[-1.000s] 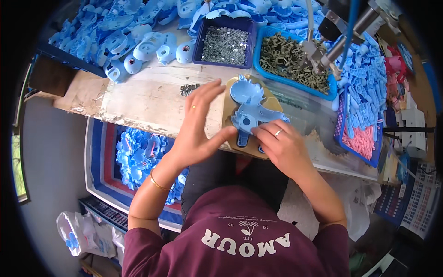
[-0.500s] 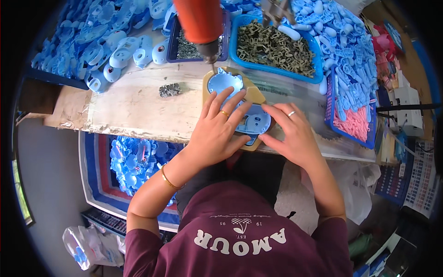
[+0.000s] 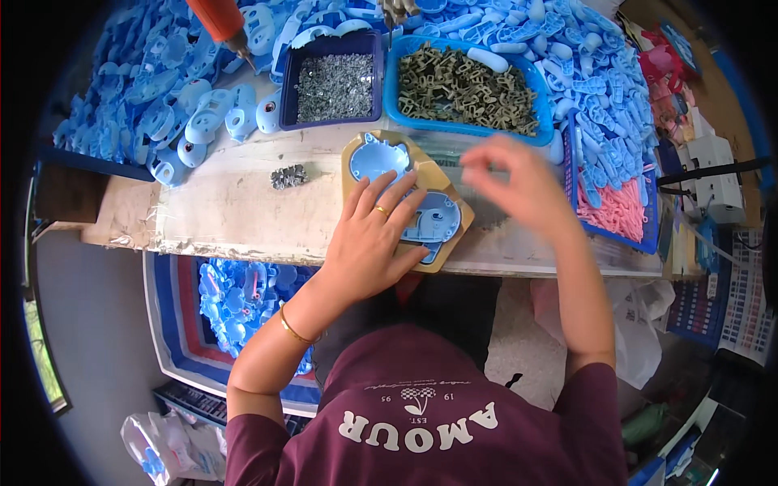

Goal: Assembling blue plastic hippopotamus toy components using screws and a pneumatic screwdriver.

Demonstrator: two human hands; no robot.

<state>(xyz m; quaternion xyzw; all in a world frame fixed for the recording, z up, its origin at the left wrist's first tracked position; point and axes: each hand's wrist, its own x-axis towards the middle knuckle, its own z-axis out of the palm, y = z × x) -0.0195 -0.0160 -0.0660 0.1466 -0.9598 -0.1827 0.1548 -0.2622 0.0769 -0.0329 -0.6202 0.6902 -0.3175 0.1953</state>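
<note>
A tan fixture (image 3: 350, 149) lies on the bench, with rounded blue plastic shell parts (image 3: 438, 217) seated in its hollows. Across its middle rests my left hand (image 3: 369, 231), fingers spread over the blue parts and thumb near the lower edge. My right hand (image 3: 519, 182) is raised to the right of the fixture, apart from it. Its fingers look curled but are smeared by motion, so I cannot see whether anything is in them. An orange power screwdriver (image 3: 219, 20) hangs at the upper left, its bit pointing down.
Small metal pieces fill a dark blue tray (image 3: 378, 81); bronze-coloured pieces fill a light blue tray (image 3: 395, 101). Blue plastic parts (image 3: 174, 49) are heaped left and right. A basket (image 3: 651, 219) holds pink pieces. A small metal cluster (image 3: 288, 176) lies on the bench (image 3: 219, 202).
My right hand has lifted off the fixture. My left hand stays on it. The orange screwdriver has swung from above the fixture to the upper left, uncovering the dark tray.
</note>
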